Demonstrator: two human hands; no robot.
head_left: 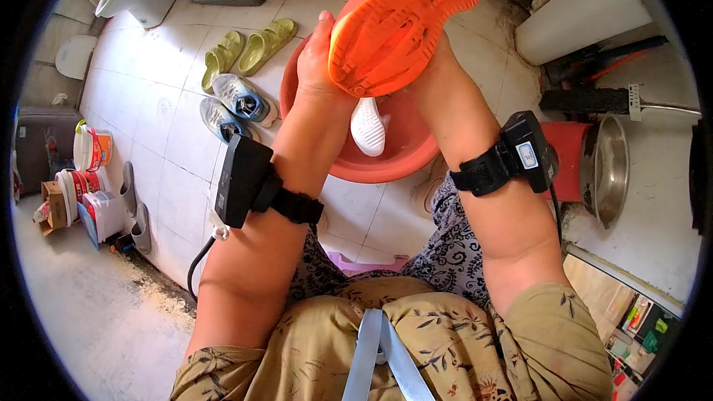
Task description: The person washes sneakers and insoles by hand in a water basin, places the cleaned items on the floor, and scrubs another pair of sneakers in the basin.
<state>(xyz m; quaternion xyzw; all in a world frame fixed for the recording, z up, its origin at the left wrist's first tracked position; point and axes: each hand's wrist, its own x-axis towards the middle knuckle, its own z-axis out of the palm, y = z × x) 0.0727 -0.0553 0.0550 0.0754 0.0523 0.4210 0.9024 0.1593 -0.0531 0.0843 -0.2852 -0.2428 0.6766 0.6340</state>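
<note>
Shoe (405,30), orange sole toward us, is up over the far edge of the basin (371,171). We judge its handling under way, unfinished; a white item (368,130), possibly a brush, lies untouched toward the near edge. Left hand (315,56) clasps the shoe's side; right hand's (431,67) fingers hidden, grip unknown.

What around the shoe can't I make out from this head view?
Right hand: mostly hidden behind the orange sole; its grip can't be seen.
Left hand: fingers hidden behind the sole.
Shoe upper: largely hidden by the sole; the picture's top edge also cuts the shoe off.
White object above or in the basin: far end hidden by the sole, so whether it's held is unclear.
</note>
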